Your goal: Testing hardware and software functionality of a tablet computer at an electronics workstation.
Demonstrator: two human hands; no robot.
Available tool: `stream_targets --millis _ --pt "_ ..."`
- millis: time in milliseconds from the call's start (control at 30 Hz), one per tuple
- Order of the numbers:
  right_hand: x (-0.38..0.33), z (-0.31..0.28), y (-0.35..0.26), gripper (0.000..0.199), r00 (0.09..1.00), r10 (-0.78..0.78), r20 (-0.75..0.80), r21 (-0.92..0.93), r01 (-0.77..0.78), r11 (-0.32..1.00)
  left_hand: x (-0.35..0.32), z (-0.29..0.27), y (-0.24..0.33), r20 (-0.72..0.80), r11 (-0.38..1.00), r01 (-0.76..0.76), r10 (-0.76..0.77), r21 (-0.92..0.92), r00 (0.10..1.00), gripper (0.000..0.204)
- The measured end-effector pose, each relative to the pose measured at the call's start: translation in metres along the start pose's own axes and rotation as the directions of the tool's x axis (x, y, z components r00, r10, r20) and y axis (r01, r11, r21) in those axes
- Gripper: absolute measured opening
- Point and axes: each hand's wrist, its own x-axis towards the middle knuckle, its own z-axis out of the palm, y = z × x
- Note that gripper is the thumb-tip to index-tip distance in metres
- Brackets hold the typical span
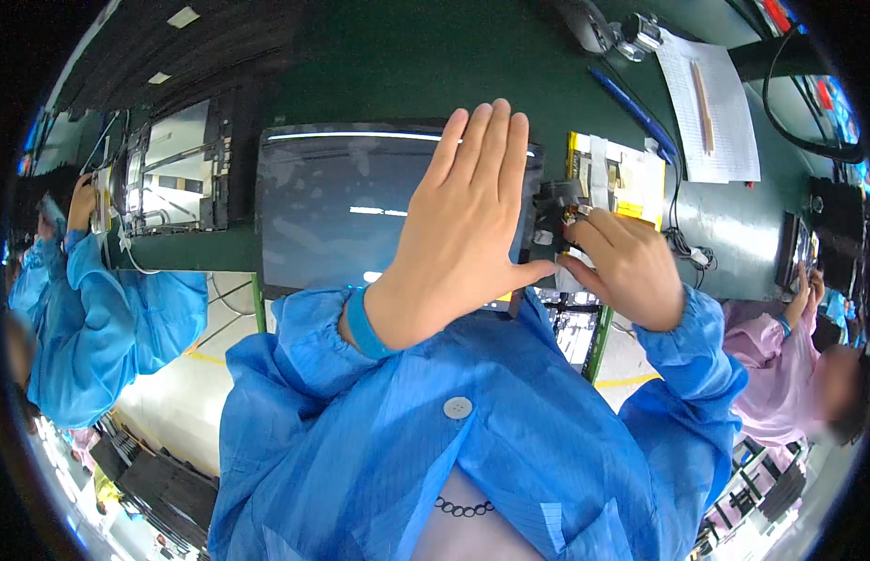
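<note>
My left hand (463, 210) is stretched out flat with its fingers straight, over a dark flat-screen device (327, 201) that lies on the bench. The screen is lit with a few small white marks, and the hand hides much of its right half. At the device's right edge my right hand (631, 262) is closed, fingers curled and pressed together around a small black part (554, 201). How that part joins the device is hidden. Beside it lies a yellow-edged battery pack (648, 182) with whitish strips.
The dark green bench (398, 56) carries a blue pen-like tool (631, 107) with a cable, a printed sheet (683, 112) and a pencil-like stick (703, 107). A metal frame part (178, 178) lies left. Co-workers in blue (98, 318) and pink (772, 360) sit at either side.
</note>
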Motion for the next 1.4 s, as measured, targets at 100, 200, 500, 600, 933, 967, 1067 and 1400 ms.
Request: stream_targets --millis 100,200,500,600,933,967,1067,1400 --pt "-0.001 0.014 0.005 0.021 1.000 -0.006 -0.022 0.049 0.007 0.999 0.002 0.010 -0.006 0.066 0.999 -0.030 0.027 0.038 0.997 0.107" --pt "-0.002 0.022 0.001 0.019 0.999 -0.045 -0.009 0.080 0.046 0.996 -0.001 0.006 -0.006 0.092 1.000 -0.025 0.024 0.015 0.996 0.102" --pt "-0.025 0.010 0.019 0.018 0.991 -0.114 0.070 0.089 0.107 0.990 -0.001 -0.003 -0.014 0.159 0.999 -0.011 0.005 0.038 0.987 0.094" --pt "-0.031 -0.007 0.011 0.023 0.996 -0.049 -0.068 0.435 0.074 0.897 -0.002 -0.007 -0.014 0.215 1.000 0.014 -0.019 0.026 0.976 0.101" --pt "-0.007 0.010 0.005 0.017 0.916 0.089 0.391 0.875 -0.399 0.274 -0.058 -0.051 -0.065 -0.253 0.957 0.289 -0.278 0.008 0.927 0.062" --pt "-0.006 0.013 0.002 0.018 0.931 0.135 0.338 0.855 -0.364 0.370 -0.067 -0.052 -0.071 -0.265 0.922 0.388 -0.373 0.003 0.889 0.059" --pt "-0.001 0.020 -0.006 0.018 0.965 0.195 0.176 0.681 -0.262 0.684 -0.090 -0.053 -0.089 -0.273 0.868 0.494 -0.486 -0.042 0.830 0.056" --pt "-0.002 0.036 -0.021 0.017 0.981 0.192 0.040 0.355 -0.193 0.915 -0.115 -0.049 -0.121 -0.215 0.908 0.360 -0.403 -0.213 0.890 0.059"
